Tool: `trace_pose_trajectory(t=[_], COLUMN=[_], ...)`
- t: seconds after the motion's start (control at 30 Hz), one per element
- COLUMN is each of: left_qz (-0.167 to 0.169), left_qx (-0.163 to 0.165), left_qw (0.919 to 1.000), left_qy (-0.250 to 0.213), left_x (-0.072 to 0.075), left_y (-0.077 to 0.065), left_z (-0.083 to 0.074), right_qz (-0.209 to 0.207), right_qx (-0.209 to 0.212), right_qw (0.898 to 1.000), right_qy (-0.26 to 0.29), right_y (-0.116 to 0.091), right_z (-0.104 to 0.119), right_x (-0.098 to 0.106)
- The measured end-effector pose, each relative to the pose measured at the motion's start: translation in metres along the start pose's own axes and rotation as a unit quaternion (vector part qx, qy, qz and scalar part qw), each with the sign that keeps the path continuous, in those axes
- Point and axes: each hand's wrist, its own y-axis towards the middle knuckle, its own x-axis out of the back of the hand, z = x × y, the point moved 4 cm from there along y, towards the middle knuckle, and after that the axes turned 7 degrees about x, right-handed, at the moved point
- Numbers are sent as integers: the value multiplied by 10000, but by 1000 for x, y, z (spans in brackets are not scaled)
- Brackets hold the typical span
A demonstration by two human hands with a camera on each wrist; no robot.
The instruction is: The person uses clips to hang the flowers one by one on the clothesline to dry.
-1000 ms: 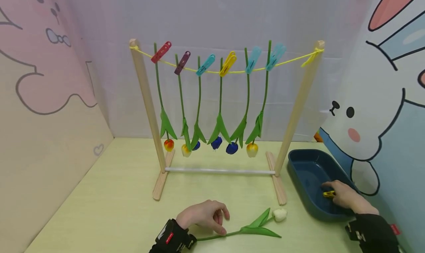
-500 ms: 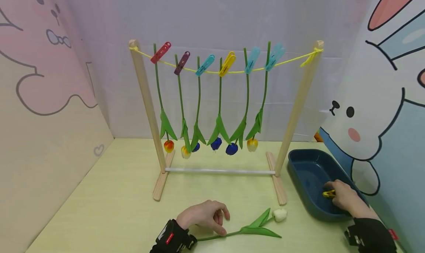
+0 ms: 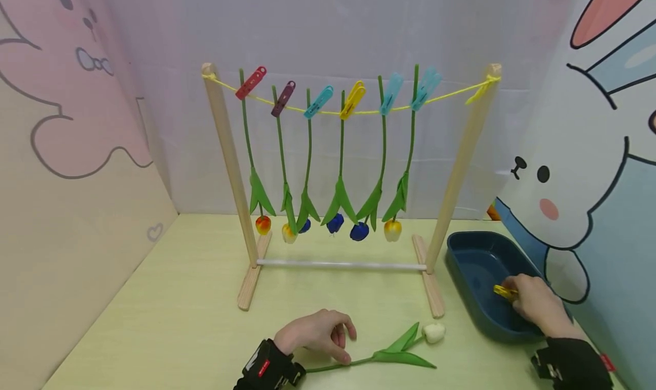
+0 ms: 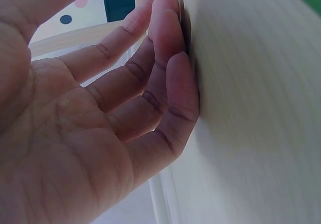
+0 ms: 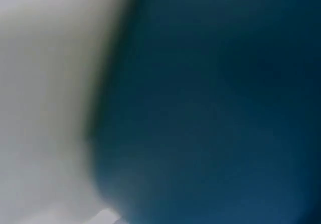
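Note:
In the head view my right hand (image 3: pixel 538 306) reaches into a dark blue tray (image 3: pixel 474 262) and pinches a yellow clothespin (image 3: pixel 503 292). The right wrist view shows just a blurred tray wall (image 5: pixel 200 113). My left hand (image 3: pixel 320 333) rests on the table, fingers loosely bent and empty. Its thumb lies at the stem of an artificial white tulip (image 3: pixel 397 356), which lies flat with its bloom to the right. From the left wrist view, the fingertips of my left hand (image 4: pixel 110 98) touch the tabletop, with nothing in the palm.
A wooden rack (image 3: pixel 229 162) stands behind, with a yellow cord (image 3: pixel 461 91) between its posts. Several tulips hang upside down from it by coloured clothespins, such as a red one (image 3: pixel 251 83) and a yellow one (image 3: pixel 352 100). Cartoon-printed panels (image 3: pixel 574 179) flank the table.
My right hand has lifted and turned slightly in the tray, and the yellow clothespin now points out to the left between its fingers. The left hand and white tulip stay put.

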Motion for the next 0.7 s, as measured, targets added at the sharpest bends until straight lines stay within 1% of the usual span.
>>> trace_pose_trajectory(t=[0.07, 0.13, 0.2, 0.27, 0.37, 0.43, 0.5, 0.57, 0.6, 0.7], left_qz=[10, 15, 19, 23, 21, 14, 2, 4, 6, 25], left_qx=[21, 41, 54, 48, 37, 47, 61, 75, 68, 32], left_qw=[10000, 10000, 10000, 10000, 9998, 9995, 9993, 9993, 9993, 9993], left_qy=[-6, -9, -5, 49, 199, 298, 356, 366, 370, 378], left_x=[0, 0, 0, -1, -2, -3, -4, -4, -5, -5], left_y=[0, 0, 0, 0, 0, -1, -1, -2, -2, -2], left_z=[0, 0, 0, -1, -2, -2, -3, -4, -4, -5], right_qz=[-301, -691, -1052, -1301, -1418, -1457, -1607, -1968, -2181, -2838], right_qx=[131, 269, 383, 490, 587, 610, 648, 732, 782, 936], right_qw=[9995, 9972, 9933, 9887, 9844, 9827, 9790, 9703, 9637, 9353], right_qy=[5, 97, 301, 554, 863, 971, 1072, 1201, 1330, 1896], right_y=[0, 0, -1, -3, -3, -2, -1, 1, 1, 5], right_z=[9, 21, 35, 50, 71, 84, 97, 110, 115, 130], right_x=[6, 13, 19, 26, 36, 42, 47, 52, 54, 57])
